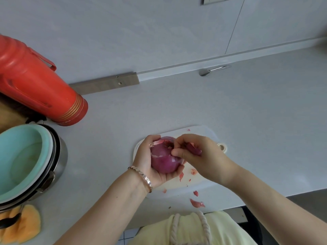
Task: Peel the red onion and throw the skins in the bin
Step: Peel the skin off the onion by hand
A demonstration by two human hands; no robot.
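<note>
- Nearest the body, below the right wrist, torn skin scraps (197, 203) lie on the grey countertop (99, 156), just off the board's near edge. They look papery and almost weightless, so sweeping them together should beat picking them up singly.
- The left hand (142, 160) cradles the red onion (164, 161) from below and from its left side, with the fingers curled round it.
- The onion sits between the two hands, held over the white cutting board (201, 132). Most of the side facing the camera is glossy purple, with a pale ragged rim of skin by the left fingertips.
- It is probably firm, fairly dense and slick where bared, so a palm cradle suits it better than fingertips.
- The right hand (209, 157) touches the onion's right side. Its fingertips (175, 153) pinch at a loose flap near the top, and a peeled skin strip (193, 150) is tucked under the curled fingers.
- The skin looks thin and brittle (the litter of small bits suggests it tears short). It is best taken at a lifted edge and drawn along the curve.
- More scraps lie on the board under the right hand.
- Far left of the left hand stand a steel pot (62, 156) and a red thermos (35, 82).
- A metal spoon (210, 70) lies well beyond the right hand, by the wall.
- No bin is in view.
</note>
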